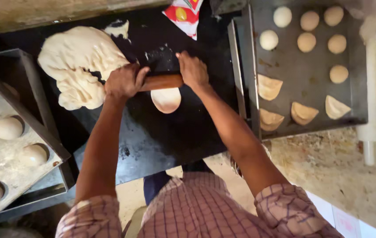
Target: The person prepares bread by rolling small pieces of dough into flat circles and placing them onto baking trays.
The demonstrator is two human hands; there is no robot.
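Both hands press a brown wooden rolling pin (161, 82) across a dark work slab (174, 136). My left hand (124, 81) grips its left end and my right hand (192, 69) grips its right end. Under the pin lies a small flattened oval of pale dough (166, 100), partly covered by the pin. A large lump of raw dough (80, 66) sits on the slab just left of my left hand.
At the right, a dark metal tray (302, 75) holds several round dough balls and folded dough pieces. A moulded tray (2, 150) with dough balls stands at the left. A white rolling pin (370, 105) lies at far right. A red and white packet (184, 14) lies behind.
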